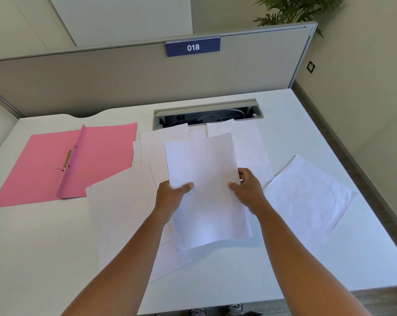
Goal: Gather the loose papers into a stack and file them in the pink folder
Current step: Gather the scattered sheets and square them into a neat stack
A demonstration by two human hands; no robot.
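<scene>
Left hand (172, 197) grips the left edge of a held sheaf of papers (204, 179), thumb on top, fingers curled beneath. Right hand (247, 190) pinches the right edge the same way. Sheaf lifted over the middle of the white desk (44, 258). Loose sheets (307, 197) lie scattered under and around it, one angled toward the right edge, several near the cable tray (206, 110) at the back edge. Pink folder (44, 165) lies open at the left edge (brass fastener (67, 159) showing), one corner overlapped by a sheet.
</scene>
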